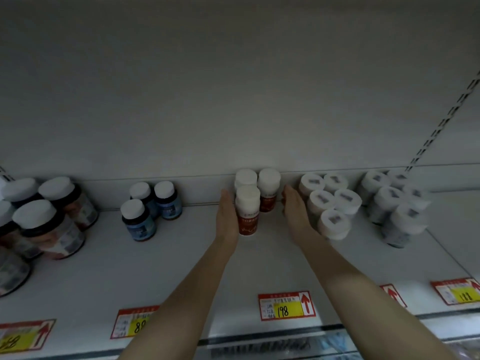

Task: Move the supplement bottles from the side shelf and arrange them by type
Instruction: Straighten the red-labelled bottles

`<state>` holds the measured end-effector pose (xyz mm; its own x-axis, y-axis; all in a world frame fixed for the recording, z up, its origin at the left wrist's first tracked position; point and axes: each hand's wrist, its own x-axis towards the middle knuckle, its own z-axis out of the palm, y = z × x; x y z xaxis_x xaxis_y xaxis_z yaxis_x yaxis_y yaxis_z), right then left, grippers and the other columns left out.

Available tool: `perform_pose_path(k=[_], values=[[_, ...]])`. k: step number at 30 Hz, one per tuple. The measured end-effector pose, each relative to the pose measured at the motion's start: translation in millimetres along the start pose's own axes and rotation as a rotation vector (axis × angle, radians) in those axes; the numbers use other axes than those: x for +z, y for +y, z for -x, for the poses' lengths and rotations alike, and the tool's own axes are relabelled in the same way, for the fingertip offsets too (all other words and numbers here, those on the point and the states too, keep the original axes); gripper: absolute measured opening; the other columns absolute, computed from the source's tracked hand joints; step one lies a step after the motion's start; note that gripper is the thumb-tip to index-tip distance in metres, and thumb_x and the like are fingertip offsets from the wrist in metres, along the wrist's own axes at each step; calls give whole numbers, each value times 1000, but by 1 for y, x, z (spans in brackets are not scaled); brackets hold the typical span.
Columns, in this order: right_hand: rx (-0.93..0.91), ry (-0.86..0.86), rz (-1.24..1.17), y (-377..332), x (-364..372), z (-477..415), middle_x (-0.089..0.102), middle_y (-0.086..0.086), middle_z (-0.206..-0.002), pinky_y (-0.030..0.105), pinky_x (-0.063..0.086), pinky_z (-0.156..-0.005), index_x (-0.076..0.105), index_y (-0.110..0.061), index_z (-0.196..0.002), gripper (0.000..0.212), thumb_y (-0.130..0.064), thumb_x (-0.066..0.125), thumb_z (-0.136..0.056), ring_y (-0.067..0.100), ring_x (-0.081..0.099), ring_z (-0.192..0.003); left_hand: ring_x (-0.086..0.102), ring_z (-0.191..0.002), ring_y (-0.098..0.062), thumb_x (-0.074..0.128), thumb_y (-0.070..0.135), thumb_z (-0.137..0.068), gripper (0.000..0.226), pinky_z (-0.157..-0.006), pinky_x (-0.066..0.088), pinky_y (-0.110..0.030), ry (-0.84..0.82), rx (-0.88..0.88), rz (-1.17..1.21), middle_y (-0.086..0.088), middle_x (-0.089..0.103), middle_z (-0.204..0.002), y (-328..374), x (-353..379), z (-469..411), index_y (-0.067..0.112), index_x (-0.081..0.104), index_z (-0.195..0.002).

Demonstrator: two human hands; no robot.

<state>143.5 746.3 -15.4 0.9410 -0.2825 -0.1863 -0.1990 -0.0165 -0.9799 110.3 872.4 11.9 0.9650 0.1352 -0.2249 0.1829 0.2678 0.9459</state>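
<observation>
Closest to us, in front of the red bottles, a price tag saying 198 is sitting on the front edge of the shelf. We are reaching both arms in. Our left hand is pressing flat on the left side of the red bottles, fingers straight and pressed together. Our right hand is standing just right of them, fingers straight and together; we cannot tell if it is touching them. The three red bottles are standing up near the back of the shelf. White bottles are standing right of them and blue bottles left.

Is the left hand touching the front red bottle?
Touching. The head view shows the left hand flat against the front red bottle, no gap.
</observation>
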Motion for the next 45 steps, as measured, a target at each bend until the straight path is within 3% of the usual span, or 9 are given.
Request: perform_pose_path(k=[3, 9, 13, 20, 26, 30, 35, 41, 45], values=[[36, -21, 40, 3, 4, -1, 34, 4, -149, 43, 23, -116, 33, -14, -142, 48, -35, 28, -99, 21, 32, -138, 52, -101, -11, 16, 42, -98, 52, -79, 41, -21, -20, -18, 8, -3, 56, -120, -6, 4, -7, 15, 50, -127], [52, -52, 25, 4, 5, -3, 33, 5, -150, 43, 22, -117, 32, -15, -142, 48, -36, 28, -99, 21, 31, -138, 52, -102, -16, 16, 41, -98, 52, -85, 38, -27, 13, -63, 23, -4, 56, -112, -10, 11, -13, 13, 51, -126], [54, -92, 41, 1, 4, -1, 36, 4, -148, 39, 24, -116, 35, -13, -140, 46, -34, 26, -100, 20, 34, -135, 52, -100, -15, 15, 40, -98, 52, -74, 43, -23, 7, -67, 53, -3, 55, -109, -9, 13, -12, 13, 51, -125], [23, -131, 50, -5, 4, 0, 46, 7, -138, 35, 30, -109, 45, -17, -130, 36, -28, 26, -101, 17, 44, -120, 53, -99, -16, 15, 40, -98, 47, -85, 38, -27, 10, -57, 86, -2, 55, -111, -9, 16, -11, 18, 52, -117], [34, -141, 64, -5, 0, -1, 42, 5, -143, 39, 25, -115, 40, -15, -136, 42, -33, 27, -100, 15, 39, -128, 57, -83, -8, 16, 40, -98, 43, -70, 44, -17, 29, -63, 66, -12, 58, -122, -5, 16, -9, 23, 55, -104], [37, -111, 109, -11, -7, 2, 45, 3, -125, 31, 26, -107, 47, -16, -118, 34, -37, 28, -98, 16, 40, -119, 43, -119, -13, 16, 35, -99, 49, -81, 36, -16, 23, -35, 20, -6, 42, -138, 9, 15, 5, 10, 36, -137], [-85, -29, 102, -46, -15, 18, 48, 3, -114, 26, 29, -94, 53, -15, -115, 31, -31, 32, -98, 14, 42, -106, 21, -140, -10, 18, 39, -98, 52, -114, 12, -23, 118, 39, -113, 2, 19, -154, 20, -7, 12, 13, 20, -144], [-201, -78, -67, -90, 15, 48, 54, 7, -128, 26, 33, -95, 52, -6, -124, 33, -20, 37, -97, 17, 48, -117, 29, -138, -12, 26, 40, -97, 53, -117, 16, -29, 179, 205, -153, -2, 32, -150, 51, -45, 32, 12, 30, -142], [-249, -178, -140, -101, 64, 71, 55, 0, -114, 25, 32, -95, 54, -17, -111, 21, -19, 38, -97, 13, 49, -112, 41, -128, -14, 31, 30, -98, 44, -113, 27, -28, 281, 333, -95, 2, 46, -135, 73, -84, 48, 8, 43, -134]])
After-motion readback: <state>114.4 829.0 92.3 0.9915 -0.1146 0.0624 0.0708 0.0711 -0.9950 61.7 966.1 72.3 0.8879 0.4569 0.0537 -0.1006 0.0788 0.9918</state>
